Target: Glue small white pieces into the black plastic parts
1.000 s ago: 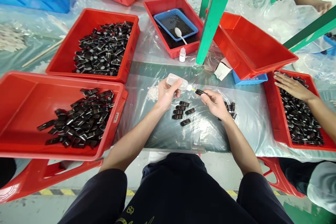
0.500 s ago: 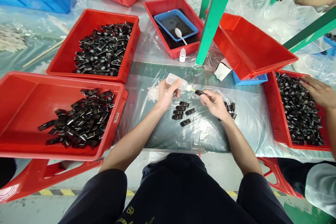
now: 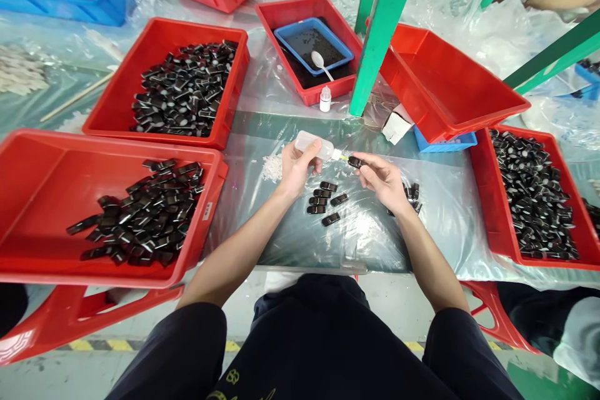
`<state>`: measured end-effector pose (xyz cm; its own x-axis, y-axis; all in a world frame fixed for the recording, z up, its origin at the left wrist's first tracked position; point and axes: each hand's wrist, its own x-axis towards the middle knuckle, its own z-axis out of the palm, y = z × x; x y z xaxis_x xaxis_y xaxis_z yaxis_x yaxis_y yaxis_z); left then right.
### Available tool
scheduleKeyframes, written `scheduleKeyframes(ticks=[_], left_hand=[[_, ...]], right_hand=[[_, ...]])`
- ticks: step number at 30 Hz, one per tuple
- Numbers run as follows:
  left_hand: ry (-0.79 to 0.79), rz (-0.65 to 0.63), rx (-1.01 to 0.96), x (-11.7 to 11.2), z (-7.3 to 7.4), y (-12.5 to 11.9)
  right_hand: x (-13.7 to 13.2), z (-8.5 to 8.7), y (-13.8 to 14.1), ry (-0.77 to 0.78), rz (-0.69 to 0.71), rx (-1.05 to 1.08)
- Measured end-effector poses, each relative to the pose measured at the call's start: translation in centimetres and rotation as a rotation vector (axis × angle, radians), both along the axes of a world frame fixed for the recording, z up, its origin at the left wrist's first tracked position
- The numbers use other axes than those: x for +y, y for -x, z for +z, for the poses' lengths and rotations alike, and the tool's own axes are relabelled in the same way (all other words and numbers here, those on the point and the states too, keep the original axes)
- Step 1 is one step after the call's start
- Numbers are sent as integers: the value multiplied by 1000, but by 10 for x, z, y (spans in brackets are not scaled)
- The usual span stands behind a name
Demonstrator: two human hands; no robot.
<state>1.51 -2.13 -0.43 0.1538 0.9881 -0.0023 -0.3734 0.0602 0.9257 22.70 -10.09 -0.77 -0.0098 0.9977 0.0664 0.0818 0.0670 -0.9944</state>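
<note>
Clear plastic sheeting covers the bench (image 3: 435,225), which fills most of the frame, and a green post (image 3: 379,31) rises from its upper middle. At the lower left sits the biggest red bin (image 3: 42,187), with a loose heap of small black parts toward its right side. Above it, left of centre, a second red bin (image 3: 112,100) is packed fuller with the same parts. At the right edge a third red bin (image 3: 487,206) holds a dense layer of them, and just above that a tilted red bin (image 3: 445,87) rests at a slant. At the upper middle a smaller red bin (image 3: 328,90) carries a blue tray (image 3: 289,50) with a white spoon (image 3: 321,62) lying in it; a small white vial (image 3: 325,99) stands upright just in front. In the centre, the left hand (image 3: 294,170) has its fingers wrapped around a translucent squeeze bottle (image 3: 312,144), held on its side with the nozzle pointing right. The right hand (image 3: 385,181) pinches one black part (image 3: 355,162) between narrow fingers, above the bench, its end meeting the nozzle tip. Below the two hands a short row of black parts (image 3: 325,197) lies on the sheeting, and a small cluster (image 3: 412,190) sits just beside the right hand
</note>
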Motion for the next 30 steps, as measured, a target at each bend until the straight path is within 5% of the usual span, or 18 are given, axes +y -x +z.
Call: scheduleKeyframes(ticks=[14, 30], left_hand=[[28, -29, 10, -2, 7, 1], [-2, -17, 34, -2, 6, 3]], right_hand=[[0, -5, -1, -161, -64, -119], [-2, -1, 0, -123, -96, -168]])
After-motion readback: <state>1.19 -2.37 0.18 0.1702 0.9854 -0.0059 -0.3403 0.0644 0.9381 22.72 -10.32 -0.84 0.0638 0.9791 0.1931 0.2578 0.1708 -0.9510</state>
